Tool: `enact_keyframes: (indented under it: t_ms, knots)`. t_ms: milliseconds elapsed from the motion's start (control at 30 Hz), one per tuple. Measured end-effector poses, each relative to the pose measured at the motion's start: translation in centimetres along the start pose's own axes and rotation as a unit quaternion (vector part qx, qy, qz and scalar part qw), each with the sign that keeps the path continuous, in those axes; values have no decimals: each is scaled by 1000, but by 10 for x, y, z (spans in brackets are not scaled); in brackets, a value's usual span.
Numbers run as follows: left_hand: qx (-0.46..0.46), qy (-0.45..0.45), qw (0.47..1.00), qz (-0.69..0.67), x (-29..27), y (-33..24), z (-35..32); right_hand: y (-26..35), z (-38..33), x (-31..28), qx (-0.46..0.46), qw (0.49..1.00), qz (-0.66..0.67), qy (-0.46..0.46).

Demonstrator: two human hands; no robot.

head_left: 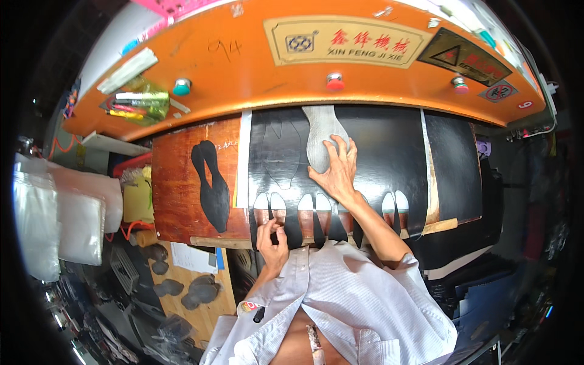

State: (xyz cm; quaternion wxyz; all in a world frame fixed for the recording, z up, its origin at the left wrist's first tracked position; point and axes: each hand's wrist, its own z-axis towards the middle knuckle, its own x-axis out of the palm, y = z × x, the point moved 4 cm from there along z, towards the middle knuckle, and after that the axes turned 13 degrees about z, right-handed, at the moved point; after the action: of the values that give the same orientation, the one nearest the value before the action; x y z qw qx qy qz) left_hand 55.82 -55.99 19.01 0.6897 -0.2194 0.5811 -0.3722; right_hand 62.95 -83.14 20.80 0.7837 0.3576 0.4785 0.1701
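My right hand (336, 167) spans a grey sole-shaped piece (319, 125) with thumb and fingertips, pressing it flat on a shiny black sheet (383, 146). The piece's far end runs up to the orange machine. Close to the sheet's near edge is my left hand (272, 244), its fingers loosely bent and a gap between thumb and forefinger. It touches or hovers by a pointed, two-pronged cut-out (261, 207); I see nothing held in it. More such cut-outs line that edge, showing brown and white beneath. A faint sole outline (281, 152) marks the sheet left of the grey piece.
The orange machine beam (231, 73) with push buttons crosses the far side. On the reddish-brown board (173, 182) at left lies a black slit sole shape (214, 191). Another black sheet (453, 164) lies at right. Clear plastic bags (85, 213) hang at far left.
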Motion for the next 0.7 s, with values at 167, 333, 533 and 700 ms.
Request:
enact_keyframes:
  t_ms: [167, 333, 533, 700]
  knots:
    - [28, -42, 996, 72, 48, 19, 41, -30, 51, -58, 44, 996, 48, -63]
    - [26, -37, 994, 97, 75, 21, 89, -78, 113, -236, -18, 904, 183, -387]
    - [0, -16, 995, 98, 93, 0, 150, -107, 121, -281, -41, 959, 116, -257]
    - [-4, -20, 999, 43, 102, -16, 190, -135, 54, -267, 13, 972, -37, -234]
